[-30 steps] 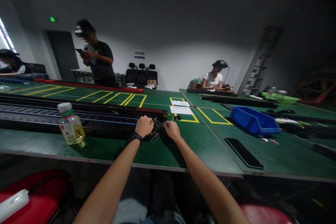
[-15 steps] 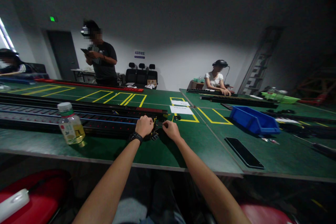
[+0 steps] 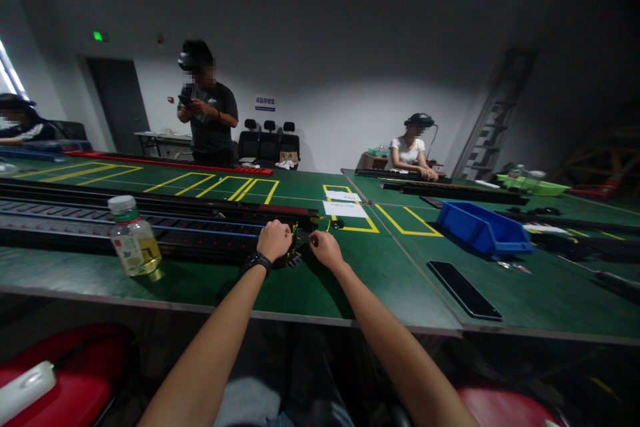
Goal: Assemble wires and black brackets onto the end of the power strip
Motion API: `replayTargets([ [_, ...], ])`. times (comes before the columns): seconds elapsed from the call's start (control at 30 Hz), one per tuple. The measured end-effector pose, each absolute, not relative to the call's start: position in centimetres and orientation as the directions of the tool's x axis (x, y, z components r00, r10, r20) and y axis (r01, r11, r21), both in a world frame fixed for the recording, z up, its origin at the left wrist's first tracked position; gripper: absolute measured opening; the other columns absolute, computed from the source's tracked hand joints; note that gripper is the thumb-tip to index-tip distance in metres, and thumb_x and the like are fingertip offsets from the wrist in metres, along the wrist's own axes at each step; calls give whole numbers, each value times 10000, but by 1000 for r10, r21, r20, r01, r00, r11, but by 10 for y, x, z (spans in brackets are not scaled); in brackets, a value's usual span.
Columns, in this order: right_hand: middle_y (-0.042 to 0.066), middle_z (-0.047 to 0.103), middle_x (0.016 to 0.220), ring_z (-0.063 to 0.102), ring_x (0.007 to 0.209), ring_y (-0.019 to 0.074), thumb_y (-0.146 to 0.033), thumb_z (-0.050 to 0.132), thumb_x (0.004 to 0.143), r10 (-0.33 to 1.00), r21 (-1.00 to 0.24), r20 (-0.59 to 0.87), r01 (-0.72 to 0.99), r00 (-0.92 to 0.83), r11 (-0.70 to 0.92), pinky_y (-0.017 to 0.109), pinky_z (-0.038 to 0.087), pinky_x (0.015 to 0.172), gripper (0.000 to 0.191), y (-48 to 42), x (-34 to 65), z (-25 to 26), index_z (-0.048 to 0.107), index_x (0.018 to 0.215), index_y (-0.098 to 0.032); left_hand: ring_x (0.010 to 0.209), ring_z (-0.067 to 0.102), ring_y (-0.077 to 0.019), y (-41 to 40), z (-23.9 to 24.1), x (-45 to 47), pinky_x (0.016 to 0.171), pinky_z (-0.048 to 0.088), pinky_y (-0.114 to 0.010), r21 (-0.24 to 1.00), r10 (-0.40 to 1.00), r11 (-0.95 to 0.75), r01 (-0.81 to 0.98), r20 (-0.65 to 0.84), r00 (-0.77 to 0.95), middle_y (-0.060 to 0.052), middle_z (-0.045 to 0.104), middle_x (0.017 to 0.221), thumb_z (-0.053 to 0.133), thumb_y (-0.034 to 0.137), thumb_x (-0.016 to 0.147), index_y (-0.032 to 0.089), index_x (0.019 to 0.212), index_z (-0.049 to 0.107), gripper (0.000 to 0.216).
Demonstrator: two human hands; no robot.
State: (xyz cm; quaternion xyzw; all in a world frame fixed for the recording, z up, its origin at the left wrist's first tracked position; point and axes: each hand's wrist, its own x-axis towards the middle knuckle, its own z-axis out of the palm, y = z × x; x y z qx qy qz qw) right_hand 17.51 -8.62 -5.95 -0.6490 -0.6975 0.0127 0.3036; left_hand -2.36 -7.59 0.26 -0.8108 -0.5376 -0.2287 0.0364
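A long black rail-like assembly, with rows of small red dots and a blue strip, lies across the left of the table. At its right end is my left hand, fingers curled closed among dark wires and small black parts. What exactly those fingers grip is hidden. Just to the right, my right hand is closed in a pinch facing the same wire end. Something thin and dark seems to run from its fingertips, too small to name.
A drink bottle stands before the assembly. To the right are a blue bin and a black phone-like slab. Paper sheets lie beyond my hands. Co-workers are across the table: one standing, one seated.
My hands stay in almost the same place, with the right fingers shifting very slightly. The standing co-worker has moved to the right and turned.
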Motion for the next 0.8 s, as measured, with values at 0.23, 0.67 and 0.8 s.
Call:
replayTargets([
  [0.23, 78, 770, 1034, 674, 991, 233, -134, 610, 915, 907, -403, 419, 901, 29, 157, 296, 465, 844, 242, -85, 176, -61, 769, 1080, -212, 1041, 673, -279, -75, 2, -24, 896, 543, -362, 196, 851, -429, 882, 415, 322, -139, 739, 1057, 529, 201, 947, 203, 941, 820, 291],
  [0.67, 63, 767, 979, 672, 926, 220, -198, 632, 949, 900, -425, 436, 883, 8, 198, 287, 448, 799, 135, -86, 174, -60, 741, 1025, -218, 1036, 682, -284, -74, 1, -23, 894, 546, -370, 187, 852, -424, 886, 414, 320, -142, 741, 1038, 516, 210, 941, 205, 934, 822, 307],
  [0.8, 71, 772, 982, 674, 951, 227, -183, 659, 931, 908, -389, 420, 903, -2, 182, 284, 439, 797, 111, -89, 171, -59, 742, 993, -223, 1027, 682, -280, -73, 0, -24, 889, 543, -362, 190, 850, -426, 885, 418, 319, -137, 740, 1038, 519, 197, 934, 206, 925, 819, 301],
])
